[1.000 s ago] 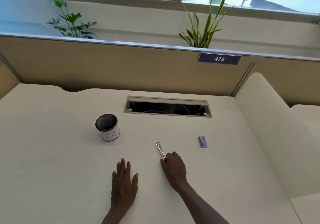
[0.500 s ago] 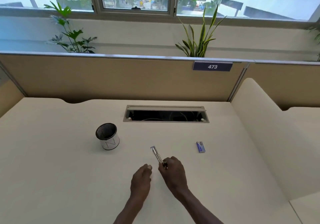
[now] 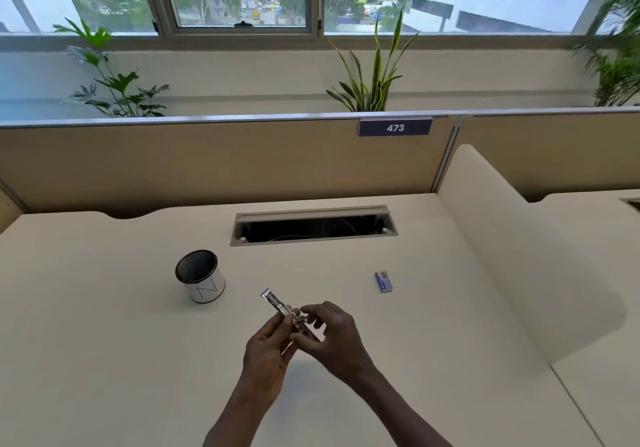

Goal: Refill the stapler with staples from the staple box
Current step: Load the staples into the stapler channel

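Both hands hold a slim, silvery metal stapler (image 3: 281, 311) in the air above the near middle of the cream tabletop (image 3: 104, 325), its shiny front end pointing up and away toward the far left. The left hand (image 3: 268, 349) is curled around the stapler's underside from the left, while the right hand (image 3: 332, 334) pinches the rear portion with thumb and fingertips, so both are closed on the same tool (whether the magazine is already open is too small to tell). The small blue staple box (image 3: 383, 281) lies flat and untouched, well apart to the right, nearer the right edge of the tabletop and between the hands and the rectangular cable slot (image 3: 313, 227) at the far side. A black-mesh-lined white cylindrical pen cup (image 3: 200, 275) stands upright to the left, clear of the work. The step in hand appears to be opening the stapler to expose its staple channel. To do that well, the left hand should brace the base firmly while the right works the top or the pusher steadily, keeping fingertips off the front end where staples exit. Holding the tool low over the tabletop would keep any sprung part from dropping far.
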